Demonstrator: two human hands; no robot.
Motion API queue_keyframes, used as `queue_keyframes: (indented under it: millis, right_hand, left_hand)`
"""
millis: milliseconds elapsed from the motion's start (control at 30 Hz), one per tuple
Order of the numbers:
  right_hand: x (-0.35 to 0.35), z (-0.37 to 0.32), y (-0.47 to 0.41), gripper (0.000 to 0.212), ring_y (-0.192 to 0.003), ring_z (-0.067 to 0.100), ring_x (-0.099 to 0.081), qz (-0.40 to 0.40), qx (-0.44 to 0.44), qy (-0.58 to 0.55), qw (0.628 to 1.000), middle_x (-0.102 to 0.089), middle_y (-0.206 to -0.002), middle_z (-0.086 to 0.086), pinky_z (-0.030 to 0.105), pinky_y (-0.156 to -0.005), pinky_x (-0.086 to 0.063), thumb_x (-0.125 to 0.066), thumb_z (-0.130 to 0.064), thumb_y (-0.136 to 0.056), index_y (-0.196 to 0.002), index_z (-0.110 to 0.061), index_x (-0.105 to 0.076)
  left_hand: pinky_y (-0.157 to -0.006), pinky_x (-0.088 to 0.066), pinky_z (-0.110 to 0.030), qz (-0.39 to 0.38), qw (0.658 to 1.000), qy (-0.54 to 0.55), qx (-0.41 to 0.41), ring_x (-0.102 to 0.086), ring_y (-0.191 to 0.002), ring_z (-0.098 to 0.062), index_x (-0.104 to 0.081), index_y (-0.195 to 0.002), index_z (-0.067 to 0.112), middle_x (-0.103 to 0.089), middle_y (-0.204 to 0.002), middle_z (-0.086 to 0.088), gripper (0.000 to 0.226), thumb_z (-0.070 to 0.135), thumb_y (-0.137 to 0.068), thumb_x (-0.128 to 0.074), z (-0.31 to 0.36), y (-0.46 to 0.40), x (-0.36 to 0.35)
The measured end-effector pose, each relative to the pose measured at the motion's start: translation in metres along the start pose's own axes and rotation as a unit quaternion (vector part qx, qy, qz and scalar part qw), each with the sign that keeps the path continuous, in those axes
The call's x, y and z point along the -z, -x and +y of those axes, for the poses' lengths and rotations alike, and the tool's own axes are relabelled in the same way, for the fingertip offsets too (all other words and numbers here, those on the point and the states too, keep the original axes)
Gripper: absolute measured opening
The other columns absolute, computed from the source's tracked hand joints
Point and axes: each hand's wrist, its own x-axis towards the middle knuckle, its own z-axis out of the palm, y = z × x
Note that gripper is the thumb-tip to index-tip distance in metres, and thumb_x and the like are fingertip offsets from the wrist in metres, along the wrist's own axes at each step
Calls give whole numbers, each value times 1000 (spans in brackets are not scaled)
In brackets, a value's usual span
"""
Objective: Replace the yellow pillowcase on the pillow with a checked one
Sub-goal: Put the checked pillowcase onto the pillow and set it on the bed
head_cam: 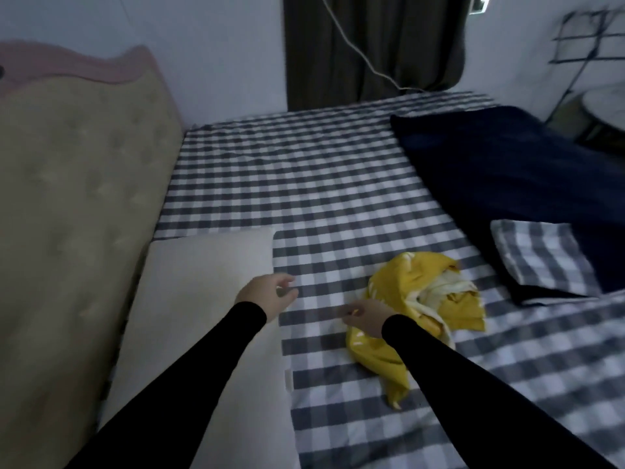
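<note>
both hands [265, 294] [367, 316] hover open and empty by the bare pillow [209, 299]; i see the yellow pillowcase [416, 309] discarded beside it.

1. The room is dim, with a cool bluish cast.
2. The brightest spot is a small glare patch [478, 5] just right of the dark curtain [372, 45].
3. Soft blur covers everything; the rack [575, 45] right of the curtain is smeared.
4. Wide-angle distortion bends the headboard [67, 198], far left of the curtain.
</note>
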Motion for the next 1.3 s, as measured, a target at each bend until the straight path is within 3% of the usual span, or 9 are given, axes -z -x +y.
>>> queue_keyframes:
  millis: [133, 267, 400, 700, 900, 1000, 1100, 1200, 1300]
  right_hand:
    - [45, 89, 25, 43, -112, 20, -56, 85, -41, -88, 992, -58, -128, 1, 27, -88, -45, -52, -45, -93, -131, -24, -55]
    - [90, 196, 49, 42, -111, 19, -57, 119, -75, -114, 984, -59, -126, 1, 24, -81, -41, -53, -42, -93, -129, -20, -57]
    - [129, 303, 59, 35, -106, 20, -60, 162, -122, -174, 964, -65, -119, 4, 22, -78, -40, -57, -33, -92, -122, -16, -62]
    - [174, 479, 31, 33, -104, 22, -61, 227, -178, -256, 923, -66, -116, 7, 28, -83, -47, -57, -29, -92, -121, -14, -62]
    - [203, 535, -24, 38, -109, 24, -57, 298, -174, -282, 895, -56, -128, 10, 25, -82, -41, -56, -23, -91, -125, -8, -58]
    - [203, 553, -46, 54, -118, 27, -50, 299, -196, -308, 882, -41, -139, 10, 34, -92, -45, -60, -28, -87, -137, -14, -46]
    - [189, 562, -58, 68, -123, 26, -50, 302, -198, -362, 860, -47, -140, 6, 41, -100, -45, -63, -35, -84, -143, -16, -37]
    - [181, 564, -61, 60, -116, 22, -54, 344, -193, -375, 839, -55, -123, -2, 34, -95, -46, -64, -34, -85, -138, -12, -44]
    - [180, 559, -56, 31, -101, 20, -62, 368, -179, -404, 818, -66, -104, -2, 30, -83, -49, -63, -34, -86, -110, -15, -62]
  left_hand:
    - [-94, -45, -26, -21, 999, -14, -47, -58, -110, -9, -58, -127, 33, -61, -125, 15, 42, 48, -88, -58, 86, -12, -45]
    - [-93, -48, -29, -48, 996, 1, -74, -60, -110, -10, -58, -127, 31, -63, -123, 13, 44, 47, -86, -61, 169, -21, -104]
    - [-84, -48, -27, -81, 992, 0, -98, -60, -102, -14, -55, -130, 30, -58, -127, 14, 45, 47, -89, -58, 248, -42, -173]
    - [-99, -43, -27, -117, 988, 23, -102, -52, -122, -15, -53, -132, 20, -55, -135, 3, 48, 37, -88, -62, 382, -94, -328]
    - [-99, -41, -27, -105, 991, 51, -58, -50, -124, -18, -48, -136, 24, -51, -138, 0, 60, 36, -82, -70, 425, -144, -394]
    - [-101, -39, -29, -85, 990, 113, -2, -48, -126, -21, -44, -139, 19, -50, -140, -4, 69, 34, -78, -75, 434, -165, -416]
    - [-102, -39, -29, -74, 987, 137, 26, -50, -124, -22, -46, -137, 16, -53, -137, -4, 68, 27, -77, -77, 431, -178, -431]
    - [-101, -44, -34, -67, 987, 143, 24, -56, -117, -22, -55, -128, 16, -59, -131, -4, 55, 21, -78, -76, 424, -181, -436]
    - [-95, -47, -31, -45, 986, 162, 19, -60, -106, -21, -62, -119, 15, -65, -119, -3, 40, 17, -80, -73, 426, -180, -428]
